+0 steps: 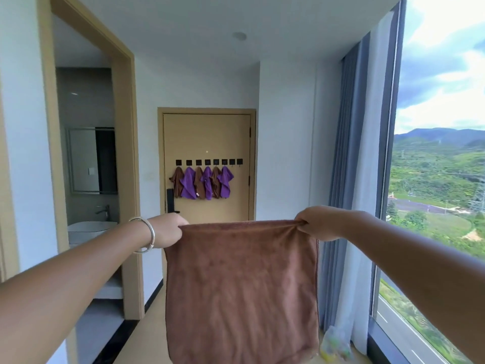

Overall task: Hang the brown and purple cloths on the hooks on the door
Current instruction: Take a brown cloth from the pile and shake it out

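A brown cloth [241, 287] hangs spread flat in front of the person, held up by its two top corners. The left hand [168, 229] pinches the top left corner and the right hand [319, 223] pinches the top right corner, fingers curled round the bunched fabric; the fingertips themselves are mostly hidden in the folds. The cloth's bottom edge runs very near the frame's lower border, and the cloth hides the floor behind it and the lower part of the door [207, 135]. A silver bangle [147, 235] sits on the left wrist.

Well beyond the cloth, the closed door carries a row of eight black hooks [207, 162]. The six on the left hold hung cloths [203, 182], brown and purple in turn; the two on the right [235, 161] are bare. A dark lock handle [170, 200] shows at the door's left edge, its lower end partly hidden behind the left hand.

Left, an open doorway shows a mirror [91, 160], a tap [103, 209] and part of a washbasin [89, 228], cut off by the forearm. Right, grey curtains [349, 166] border a window [435, 153]. A blurred, pale bag [336, 342] lies on the floor below them; its contents are unclear.
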`<state>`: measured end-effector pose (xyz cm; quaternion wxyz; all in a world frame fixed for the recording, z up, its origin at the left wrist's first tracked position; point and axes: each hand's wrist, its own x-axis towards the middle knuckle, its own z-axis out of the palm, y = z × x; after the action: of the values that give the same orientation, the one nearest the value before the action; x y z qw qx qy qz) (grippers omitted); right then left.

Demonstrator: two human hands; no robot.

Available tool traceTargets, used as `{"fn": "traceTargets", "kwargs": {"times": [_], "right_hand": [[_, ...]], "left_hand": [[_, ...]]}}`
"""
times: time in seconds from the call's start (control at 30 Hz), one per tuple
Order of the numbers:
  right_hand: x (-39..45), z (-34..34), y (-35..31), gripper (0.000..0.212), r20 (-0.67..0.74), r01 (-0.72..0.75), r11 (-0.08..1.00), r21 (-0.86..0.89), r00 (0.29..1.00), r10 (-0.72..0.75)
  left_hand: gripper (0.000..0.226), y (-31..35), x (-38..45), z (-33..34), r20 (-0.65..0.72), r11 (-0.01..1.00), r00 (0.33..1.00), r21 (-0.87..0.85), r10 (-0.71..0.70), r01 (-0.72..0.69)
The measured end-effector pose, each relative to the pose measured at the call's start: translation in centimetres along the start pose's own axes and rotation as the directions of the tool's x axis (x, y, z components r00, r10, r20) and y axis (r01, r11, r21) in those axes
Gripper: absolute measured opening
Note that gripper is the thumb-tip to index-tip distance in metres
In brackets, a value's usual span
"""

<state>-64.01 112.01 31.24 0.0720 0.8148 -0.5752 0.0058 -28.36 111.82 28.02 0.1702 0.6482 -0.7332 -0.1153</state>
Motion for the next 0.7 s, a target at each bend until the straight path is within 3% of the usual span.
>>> {"fn": "traceTargets", "kwargs": {"times": [0.4, 0.7], "right_hand": [[7.5, 2.4, -1.4, 0.026, 0.028, 0.018, 1.0, -0.021, 0.999, -0.018], [20.1, 4.1, 2.4, 0.026, -0.012, 0.03, 0.999, 0.011, 0.999, -0.03]], "left_hand": [[0.032, -4.6, 5.3, 1.8, -0.202, 1.0, 0.979, -0.002, -0.022, 0.022], [0.048, -6.8, 16.3, 2.0, -0.213, 0.977, 0.977, -0.209, -0.003, -0.042]]}}
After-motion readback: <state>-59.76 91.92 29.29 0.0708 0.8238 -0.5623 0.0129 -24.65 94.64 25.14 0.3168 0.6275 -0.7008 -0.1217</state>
